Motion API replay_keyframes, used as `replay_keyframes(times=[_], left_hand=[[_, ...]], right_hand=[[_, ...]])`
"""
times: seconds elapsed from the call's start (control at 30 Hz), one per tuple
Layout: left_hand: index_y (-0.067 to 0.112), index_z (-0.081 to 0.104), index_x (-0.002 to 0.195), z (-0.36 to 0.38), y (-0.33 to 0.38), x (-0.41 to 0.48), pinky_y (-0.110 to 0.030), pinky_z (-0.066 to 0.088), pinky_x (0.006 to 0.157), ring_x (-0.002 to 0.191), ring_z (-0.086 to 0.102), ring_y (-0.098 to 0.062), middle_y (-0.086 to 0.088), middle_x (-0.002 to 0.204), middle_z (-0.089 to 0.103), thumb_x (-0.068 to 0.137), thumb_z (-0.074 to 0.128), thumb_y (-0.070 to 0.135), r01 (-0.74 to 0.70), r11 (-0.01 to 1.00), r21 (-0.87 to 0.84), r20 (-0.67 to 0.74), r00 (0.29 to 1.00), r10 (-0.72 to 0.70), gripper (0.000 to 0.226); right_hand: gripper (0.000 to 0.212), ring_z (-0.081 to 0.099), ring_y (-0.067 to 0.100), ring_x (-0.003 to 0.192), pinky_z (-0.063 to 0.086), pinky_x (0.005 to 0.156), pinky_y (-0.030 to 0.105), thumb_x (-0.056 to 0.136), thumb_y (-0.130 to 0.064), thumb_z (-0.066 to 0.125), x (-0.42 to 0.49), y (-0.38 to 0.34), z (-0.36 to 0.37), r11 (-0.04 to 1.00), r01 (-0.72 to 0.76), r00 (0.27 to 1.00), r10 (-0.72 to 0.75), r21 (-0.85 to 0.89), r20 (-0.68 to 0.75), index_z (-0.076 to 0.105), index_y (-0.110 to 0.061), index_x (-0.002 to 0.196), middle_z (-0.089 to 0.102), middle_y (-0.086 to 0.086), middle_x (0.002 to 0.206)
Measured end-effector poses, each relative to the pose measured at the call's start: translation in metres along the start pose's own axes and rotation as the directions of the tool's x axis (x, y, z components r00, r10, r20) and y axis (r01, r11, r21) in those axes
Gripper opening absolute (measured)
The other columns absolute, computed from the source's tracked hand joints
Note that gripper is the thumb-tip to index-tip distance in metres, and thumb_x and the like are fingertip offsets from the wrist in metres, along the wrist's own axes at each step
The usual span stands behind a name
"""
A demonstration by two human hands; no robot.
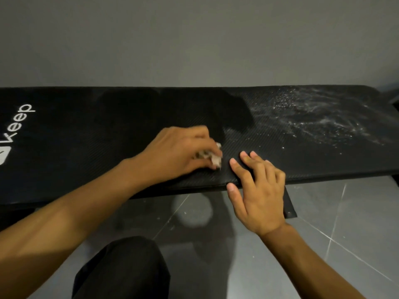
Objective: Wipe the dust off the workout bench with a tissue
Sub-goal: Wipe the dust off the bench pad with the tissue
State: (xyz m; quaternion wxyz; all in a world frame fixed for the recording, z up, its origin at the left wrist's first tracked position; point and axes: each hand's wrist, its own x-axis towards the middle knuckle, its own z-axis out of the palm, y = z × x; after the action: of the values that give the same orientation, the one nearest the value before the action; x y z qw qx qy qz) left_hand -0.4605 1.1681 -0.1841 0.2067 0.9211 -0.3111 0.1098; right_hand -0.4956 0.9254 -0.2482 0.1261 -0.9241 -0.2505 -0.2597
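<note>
You're in what looks like a small workout room or home gym corner. A long black padded bench (129, 117) with woven-texture vinyl and a white "Keep" logo (22, 124) stands close against a plain grey wall (194, 39). Glossy grey floor tiles (323, 223) with pale grout lines run beneath it. White dust (313, 117) speckles the bench's right end.
</note>
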Motion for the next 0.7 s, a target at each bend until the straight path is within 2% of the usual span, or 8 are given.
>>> replay_keyframes(times=[0.07, 0.1, 0.27, 0.37, 0.43, 0.6, 0.63, 0.7], left_hand=[[0.034, 0.069, 0.112, -0.001, -0.007, 0.015, -0.034, 0.051, 0.064, 0.083, 0.062, -0.011, 0.009, 0.103, 0.060, 0.086, 0.065, 0.052, 0.154, 0.988, 0.030, -0.058, 0.987, -0.153, 0.032], [0.035, 0.068, 0.111, 0.000, -0.007, 0.021, -0.036, 0.053, 0.067, 0.085, 0.062, -0.012, 0.009, 0.104, 0.060, 0.086, 0.063, 0.054, 0.162, 0.986, 0.033, -0.048, 0.986, -0.160, 0.032], [0.035, 0.067, 0.112, 0.002, 0.011, 0.018, -0.036, 0.053, 0.069, 0.086, 0.061, -0.007, 0.012, 0.104, 0.060, 0.089, 0.055, 0.055, 0.004, 0.993, -0.114, 0.133, 0.991, 0.011, 0.033], [0.031, 0.068, 0.114, -0.002, -0.009, 0.041, -0.040, 0.054, 0.072, 0.090, 0.063, -0.012, 0.009, 0.106, 0.061, 0.091, 0.062, 0.047, 0.147, 0.989, 0.000, 0.011, 0.989, -0.147, 0.028], [0.029, 0.069, 0.115, -0.001, -0.019, 0.057, -0.040, 0.055, 0.078, 0.094, 0.063, -0.013, 0.008, 0.108, 0.061, 0.092, 0.067, 0.039, 0.192, 0.981, 0.005, 0.008, 0.981, -0.192, 0.025], [0.030, 0.071, 0.115, 0.004, -0.006, 0.060, -0.032, 0.053, 0.082, 0.097, 0.061, -0.006, 0.008, 0.107, 0.064, 0.090, 0.071, 0.034, -0.055, 0.986, -0.158, 0.178, 0.981, 0.084, 0.026], [0.032, 0.070, 0.115, 0.003, -0.010, 0.066, -0.034, 0.053, 0.082, 0.098, 0.061, -0.006, 0.008, 0.107, 0.063, 0.090, 0.070, 0.037, -0.033, 0.992, -0.124, 0.163, 0.985, 0.053, 0.025], [0.036, 0.069, 0.113, -0.001, -0.027, 0.081, -0.040, 0.053, 0.084, 0.099, 0.061, -0.009, 0.010, 0.106, 0.061, 0.090, 0.068, 0.044, 0.125, 0.992, -0.020, 0.086, 0.989, -0.122, 0.024]], right_hand=[[0.048, 0.049, 0.032, 0.133, 0.034, 0.102, 0.046, 0.095, -0.045, 0.046, -0.001, 0.000, 0.000, 1.000, 0.003, 1.000, -0.003, 0.001, -0.004, 0.058, -0.017, 0.132, 0.057, 0.012, 0.137], [0.048, 0.049, 0.032, 0.133, 0.034, 0.103, 0.046, 0.096, -0.045, 0.046, -0.001, 0.000, -0.001, 1.000, 0.004, 1.000, -0.004, 0.000, -0.002, 0.058, -0.017, 0.132, 0.057, 0.012, 0.137], [0.048, 0.047, 0.031, 0.134, 0.033, 0.104, 0.046, 0.097, -0.046, 0.044, -0.002, 0.001, 0.001, 1.000, -0.006, 1.000, 0.006, 0.006, -0.006, 0.057, -0.018, 0.133, 0.057, 0.011, 0.138], [0.047, 0.047, 0.031, 0.134, 0.033, 0.103, 0.046, 0.096, -0.045, 0.046, -0.002, 0.001, 0.003, 1.000, 0.002, 1.000, -0.002, 0.005, -0.018, 0.057, -0.018, 0.132, 0.057, 0.011, 0.137], [0.047, 0.047, 0.031, 0.133, 0.034, 0.103, 0.046, 0.096, -0.045, 0.045, -0.002, 0.000, 0.003, 1.000, 0.002, 1.000, -0.002, 0.010, -0.023, 0.056, -0.018, 0.132, 0.057, 0.012, 0.137], [0.046, 0.048, 0.031, 0.132, 0.034, 0.101, 0.047, 0.096, -0.045, 0.044, -0.001, 0.000, 0.006, 1.000, 0.004, 0.999, -0.004, 0.005, -0.040, 0.055, -0.019, 0.131, 0.058, 0.012, 0.136], [0.046, 0.048, 0.031, 0.132, 0.034, 0.101, 0.047, 0.096, -0.045, 0.044, -0.001, 0.000, 0.006, 1.000, 0.008, 0.999, -0.008, 0.002, -0.044, 0.055, -0.019, 0.131, 0.058, 0.012, 0.136], [0.046, 0.048, 0.031, 0.132, 0.035, 0.101, 0.047, 0.097, -0.046, 0.043, -0.001, 0.000, 0.006, 1.000, 0.009, 0.999, -0.009, -0.001, -0.048, 0.056, -0.019, 0.131, 0.058, 0.012, 0.136]])
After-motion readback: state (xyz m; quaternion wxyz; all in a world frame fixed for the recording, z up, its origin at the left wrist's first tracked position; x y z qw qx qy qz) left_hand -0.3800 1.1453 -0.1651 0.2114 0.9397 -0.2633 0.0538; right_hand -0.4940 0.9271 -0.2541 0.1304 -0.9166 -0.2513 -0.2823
